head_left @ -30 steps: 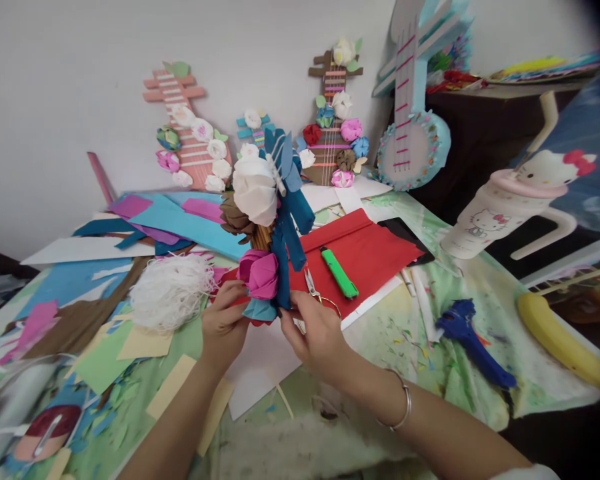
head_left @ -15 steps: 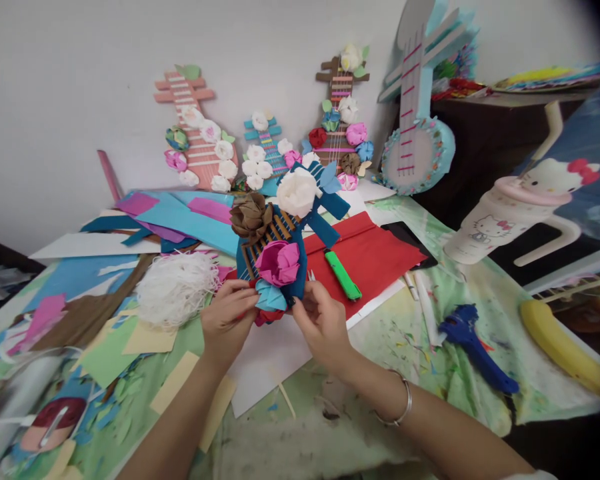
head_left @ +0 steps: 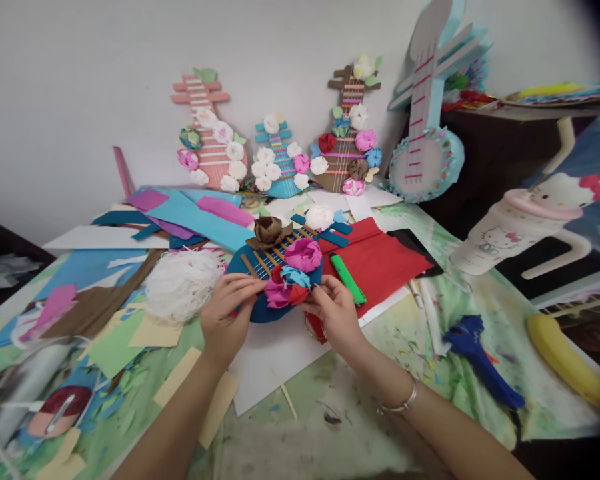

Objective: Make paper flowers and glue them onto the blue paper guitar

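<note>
Both my hands hold a small dark-blue model lute (head_left: 261, 313) with brown frets and thin strings, tilted with its neck away to the right. Paper flowers cover it: a brown one (head_left: 270, 231), a white one (head_left: 319, 217), a large pink one (head_left: 303, 255), and a light-blue one (head_left: 295, 276) beside red and magenta petals. My left hand (head_left: 230, 317) has its fingertips on the magenta flower (head_left: 277, 293) at the lute's near end. My right hand (head_left: 334, 313) is closed at the right edge, by the light-blue and red flowers. Its fingertips are partly hidden.
Red paper (head_left: 380, 257) bears a green utility knife (head_left: 349, 279). A scissors handle (head_left: 314, 327) shows beneath my right hand. Shredded white paper (head_left: 183, 285) lies left, a blue glue gun (head_left: 483, 363) and tumbler (head_left: 515, 230) right. Decorated model lutes (head_left: 280, 167) lean against the wall.
The lute has tipped down from a raised, steeper pose to a flatter one, showing more of its front and the magenta flower. My hands still hold it. The view has shifted slightly left.
</note>
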Demonstrator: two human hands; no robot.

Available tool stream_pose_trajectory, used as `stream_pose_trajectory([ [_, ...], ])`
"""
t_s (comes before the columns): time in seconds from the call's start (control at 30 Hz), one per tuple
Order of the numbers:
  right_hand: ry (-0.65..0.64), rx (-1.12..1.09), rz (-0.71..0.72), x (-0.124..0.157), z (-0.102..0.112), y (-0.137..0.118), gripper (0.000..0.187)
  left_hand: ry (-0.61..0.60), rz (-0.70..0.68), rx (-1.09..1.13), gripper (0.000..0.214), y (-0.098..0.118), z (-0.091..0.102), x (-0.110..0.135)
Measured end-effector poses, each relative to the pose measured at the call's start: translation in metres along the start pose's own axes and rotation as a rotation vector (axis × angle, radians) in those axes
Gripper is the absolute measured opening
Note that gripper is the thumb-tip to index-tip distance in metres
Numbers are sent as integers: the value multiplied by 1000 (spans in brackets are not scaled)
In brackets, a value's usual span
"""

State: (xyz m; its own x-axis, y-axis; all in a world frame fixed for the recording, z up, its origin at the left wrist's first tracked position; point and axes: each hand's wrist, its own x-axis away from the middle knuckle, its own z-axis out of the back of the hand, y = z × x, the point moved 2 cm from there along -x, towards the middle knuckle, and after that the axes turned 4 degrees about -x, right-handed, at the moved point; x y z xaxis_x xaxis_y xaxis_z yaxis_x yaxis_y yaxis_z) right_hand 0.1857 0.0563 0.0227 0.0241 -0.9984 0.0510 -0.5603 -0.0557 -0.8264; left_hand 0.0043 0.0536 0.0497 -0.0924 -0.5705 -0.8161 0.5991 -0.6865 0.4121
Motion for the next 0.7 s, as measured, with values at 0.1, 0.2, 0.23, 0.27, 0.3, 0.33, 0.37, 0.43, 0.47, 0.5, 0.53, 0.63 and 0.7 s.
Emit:
stream_pose_trajectory([
  [0.1, 45, -35, -28, -4, 4, -1, 22, -47, -35, 5, 30, 4, 3, -1],
  [0.2, 57, -44, -44, -6, 6, -1, 21, -167, -103, -1, 35, 12, 4, -3],
  [0.23, 60, -45, -47, -6, 6, -1, 21, -199, -127, -19, 37, 14, 3, -3],
  [0.27, 64, -48, -48, -6, 7, -1, 21, -222, -146, -44, 39, 16, 3, -3],
  [0.3, 68, -48, -49, -7, 7, -1, 21, -234, -162, -71, 40, 17, 2, -3],
  [0.33, 70, -48, -51, -7, 7, -1, 21, -242, -172, -96, 39, 17, 1, -3],
  [0.37, 70, -46, -52, -7, 7, -1, 20, -245, -180, -117, 38, 17, 0, -3],
  [0.43, 59, -43, -52, -7, 8, -1, 19, -244, -189, -142, 34, 15, -1, -2],
  [0.47, 52, -39, -51, -7, 7, 0, 19, -243, -190, -150, 32, 15, -2, -2],
  [0.5, 45, -36, -49, -7, 7, 0, 19, -242, -190, -155, 30, 14, -3, -2],
  [0.53, 36, -32, -46, -7, 7, 0, 19, -243, -190, -159, 29, 14, -3, -1],
  [0.63, 3, -10, -41, -7, 8, 2, 17, -251, -201, -165, 30, 15, -3, 0],
  [0.7, -18, 14, -31, -7, 8, 4, 17, -255, -220, -165, 34, 18, -2, 0],
])
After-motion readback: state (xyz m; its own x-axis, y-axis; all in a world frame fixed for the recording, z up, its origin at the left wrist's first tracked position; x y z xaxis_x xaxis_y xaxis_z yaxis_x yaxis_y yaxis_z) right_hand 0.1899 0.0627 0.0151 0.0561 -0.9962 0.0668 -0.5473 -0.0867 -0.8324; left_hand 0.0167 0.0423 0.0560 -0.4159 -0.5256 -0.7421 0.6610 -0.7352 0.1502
